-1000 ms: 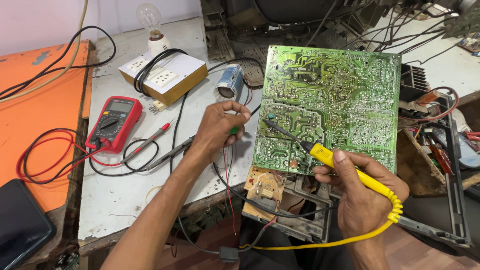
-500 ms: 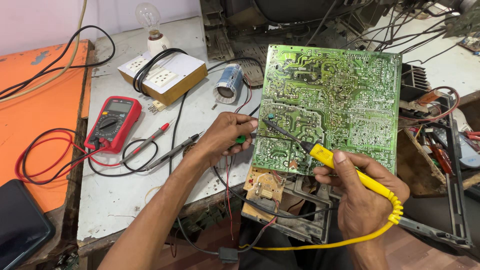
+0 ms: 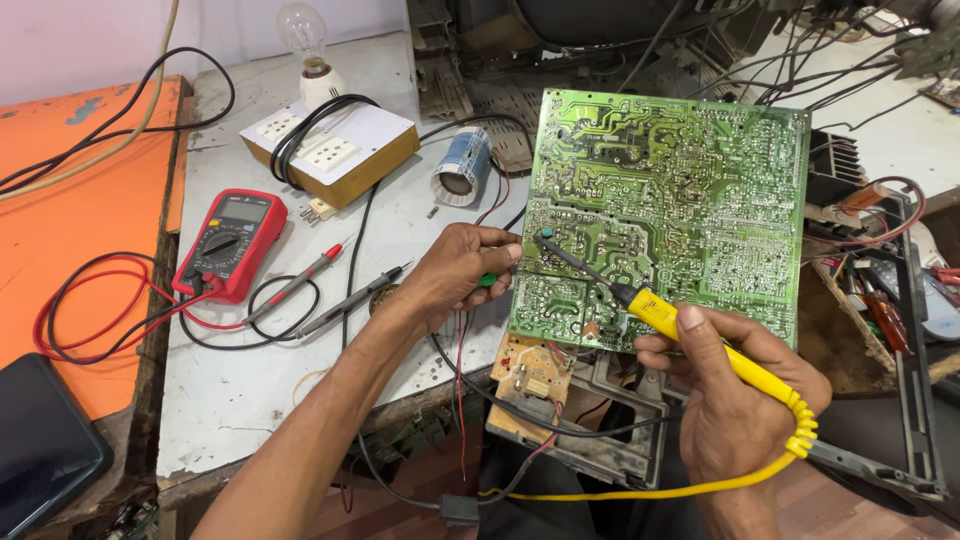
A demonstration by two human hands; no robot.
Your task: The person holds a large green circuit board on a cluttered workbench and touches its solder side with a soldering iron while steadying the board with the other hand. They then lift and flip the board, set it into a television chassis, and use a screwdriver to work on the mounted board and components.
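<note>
A large green circuit board [image 3: 680, 200] stands tilted, solder side up, over an opened chassis. My right hand [image 3: 740, 400] grips a yellow-handled soldering iron [image 3: 690, 335]; its dark tip rests on the board's left part. My left hand [image 3: 455, 275] pinches a small green-handled tool [image 3: 488, 281] at the board's left edge, its end by the iron's tip. A yellow coiled cord [image 3: 790, 440] trails from the iron's handle.
A red multimeter [image 3: 230, 243] with red and black probes [image 3: 330, 285] lies on the white bench. Behind it sit a socket box [image 3: 335, 150] with a bulb [image 3: 305, 40], and a solder roll [image 3: 462, 165]. Orange surface at left, tangled wires and tools at right.
My left hand has moved right from the bench to the board's left edge, bringing the green tool up to the iron's tip. The right hand and iron hold almost still.
</note>
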